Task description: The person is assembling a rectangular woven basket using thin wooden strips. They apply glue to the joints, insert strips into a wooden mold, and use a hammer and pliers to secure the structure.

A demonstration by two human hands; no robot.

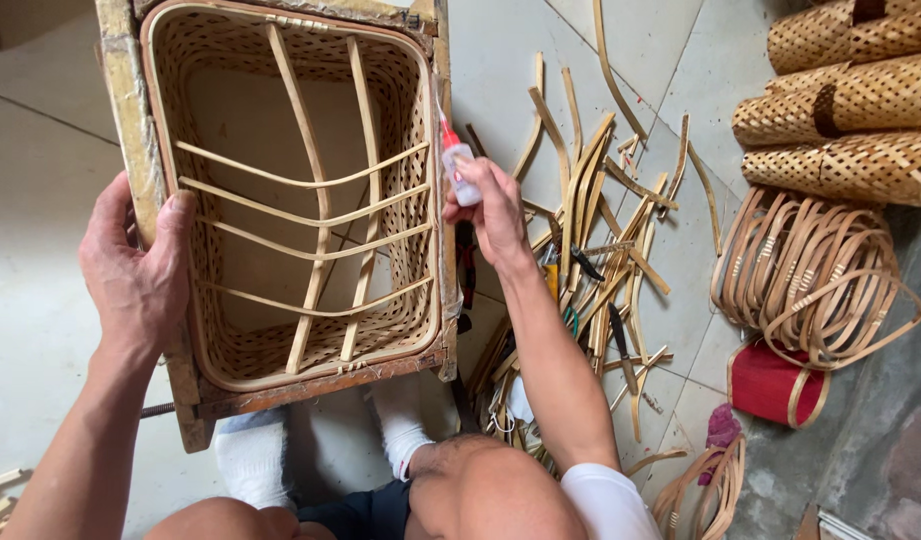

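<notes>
Clearly seen from above, the woven bamboo basket [290, 190] is a rectangular tub with rounded corners, its walls an open lattice of thin pale strips and its rim bound by a smooth bent band. Across its open bottom run two long bamboo slats, crossed by four thinner, bowed ones. It sits inside a worn wooden frame [130, 120] of the same outline, which stands on the pale tiled floor [30, 300] just ahead of the person's white-socked feet [250, 455]. The basket's long axis runs away from the person, slightly tilted to the left at the far end, with its opening facing up toward the camera.

The left hand [130, 270] grips the frame's left edge, palm on the outside and thumb hooked over the rim, fingers partly curled around the wood; the forearm reaches in from the lower left. The right hand [495, 215] is closed around a small glue bottle [458, 170] with a clear body and a red nozzle. The wrist is bent so the nozzle points up and to the left, its tip at the basket's right rim near the far end.

Right of the basket lies a scatter of loose bamboo strips [590, 220], with coiled bamboo hoops [810, 280] and rolls of woven lattice [850, 110] farther off.
</notes>
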